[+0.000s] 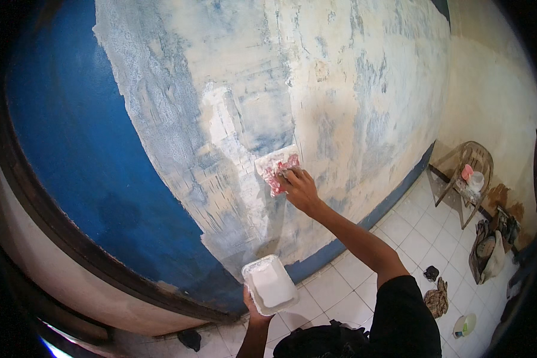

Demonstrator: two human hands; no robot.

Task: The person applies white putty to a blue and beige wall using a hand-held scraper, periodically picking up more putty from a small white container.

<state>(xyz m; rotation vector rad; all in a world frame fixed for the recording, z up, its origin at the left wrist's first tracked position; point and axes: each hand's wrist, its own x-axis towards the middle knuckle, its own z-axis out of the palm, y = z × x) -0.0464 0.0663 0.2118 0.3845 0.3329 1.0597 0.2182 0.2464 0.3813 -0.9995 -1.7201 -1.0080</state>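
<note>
While the left hand (pixel 254 306) grasps a white tub (pixel 261 264) low before the patchy wall (pixel 331 89), the right arm (pixel 359 241) stretches forward, slightly bent, the right hand (pixel 300 191) clenching its fingers (pixel 291 176) on a red-and-white scraper (pixel 274 169) against the wall.

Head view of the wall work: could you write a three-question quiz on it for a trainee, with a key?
1. Which hand holds the white tub? A) the right B) the left C) both
2. True or false: on the wall, the spreader is over the solid blue part.
3. Fill in: the sleeve in view is ____ in colour.

Key: 1. B, the left hand. 2. False; it is over the pale, patchy part. 3. black.
</note>
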